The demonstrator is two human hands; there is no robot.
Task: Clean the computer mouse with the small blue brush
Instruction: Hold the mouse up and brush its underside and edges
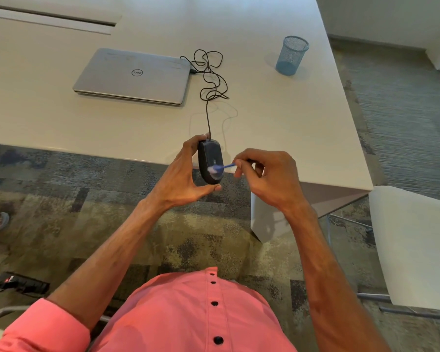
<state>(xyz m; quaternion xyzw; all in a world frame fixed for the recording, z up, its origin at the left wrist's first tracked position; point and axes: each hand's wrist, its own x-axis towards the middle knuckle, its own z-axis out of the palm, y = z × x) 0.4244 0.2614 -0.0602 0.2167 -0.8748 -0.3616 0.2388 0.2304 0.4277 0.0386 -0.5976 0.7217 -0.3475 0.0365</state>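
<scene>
Fig.: L hand (181, 174) fingers (192, 143) grasp mouse (210, 158) end-to-end, clear of worktop (277, 118), exposing its face; R hand (269, 176), at 3 o'clock, pinches blue brush (225, 167), bristles on mouse.

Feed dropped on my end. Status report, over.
Left hand grips computer mouse. Right hand pinches small blue brush, bristles on mouse. Cable slack, nothing blocking.

The closed silver laptop (135, 76), upper left of the frame, bears a round "DELL" logo on its lid, seen upside down. No other text is legible.
</scene>
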